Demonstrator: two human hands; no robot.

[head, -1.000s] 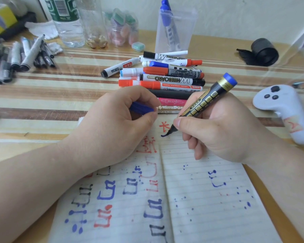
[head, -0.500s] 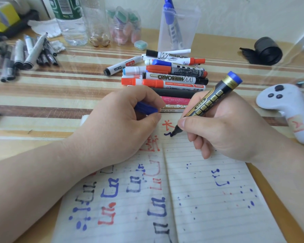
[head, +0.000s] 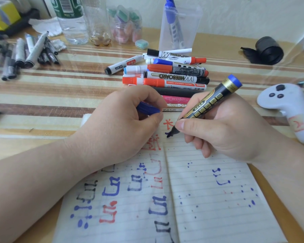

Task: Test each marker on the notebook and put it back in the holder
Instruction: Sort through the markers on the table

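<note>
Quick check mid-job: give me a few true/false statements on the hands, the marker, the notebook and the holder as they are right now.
1. The right hand holds an uncapped marker with its tip on the notebook. True.
2. The left hand is empty. False: it pinches a blue cap.
3. The clear holder holds one blue marker. True.
4. The notebook pages are blank. False: they carry blue, red and black marks.
5. The marker pile lies beyond the notebook. True.
</note>
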